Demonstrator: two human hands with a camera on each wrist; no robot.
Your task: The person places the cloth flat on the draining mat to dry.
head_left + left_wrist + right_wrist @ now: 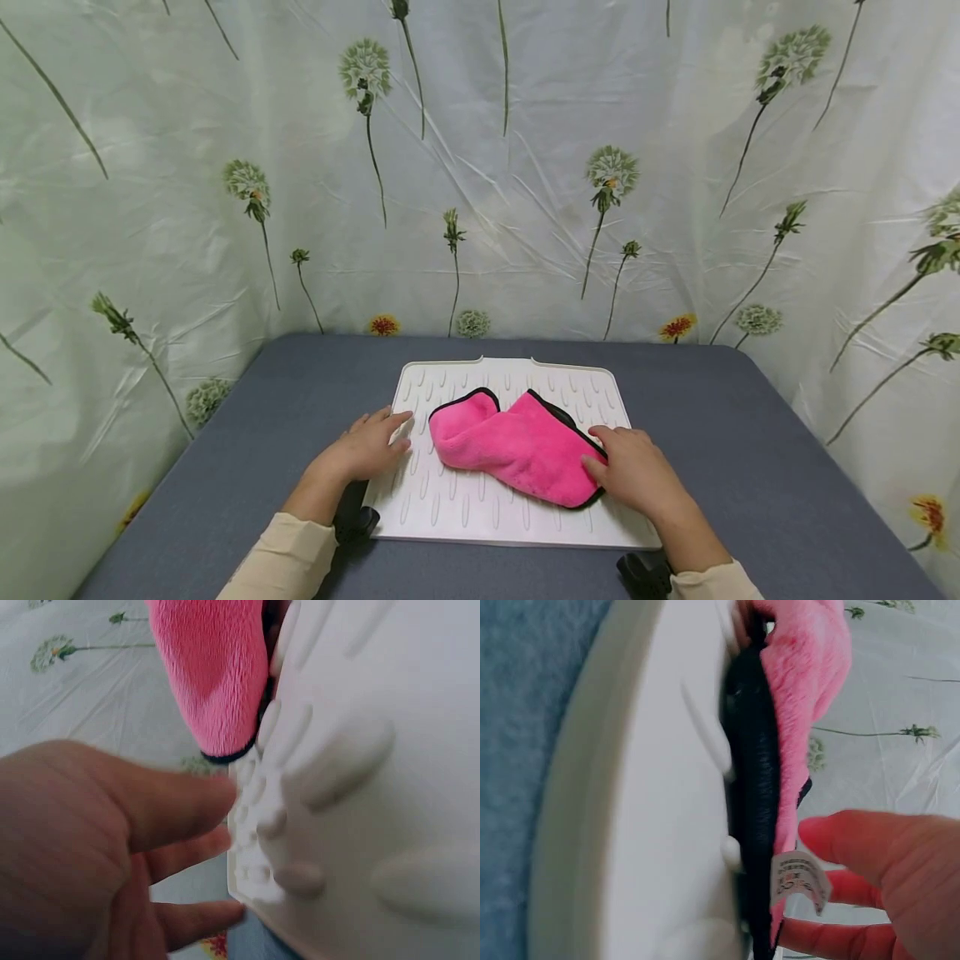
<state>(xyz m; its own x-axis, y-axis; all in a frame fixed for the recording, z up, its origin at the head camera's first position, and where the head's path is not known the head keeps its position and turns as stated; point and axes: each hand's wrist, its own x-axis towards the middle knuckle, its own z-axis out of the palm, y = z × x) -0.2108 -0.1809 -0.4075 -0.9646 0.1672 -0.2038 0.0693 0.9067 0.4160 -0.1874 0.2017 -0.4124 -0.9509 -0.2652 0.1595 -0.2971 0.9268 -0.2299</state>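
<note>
The right hand (636, 471) spread loosely parted fingers at the four o'clock end of the pink cloth (517, 450); the left hand (366, 452) stood wide at the white tray's (450, 525) nine o'clock edge. The cloth — black-edged — lay mid-tray, on a grey table (712, 417), flowered curtain (540, 250) at twelve.

A pale, creased curtain (315, 150) (printed with dandelions (365, 68) and orange flowers (384, 325)) hangs behind a grey-blue table (712, 417).
</note>
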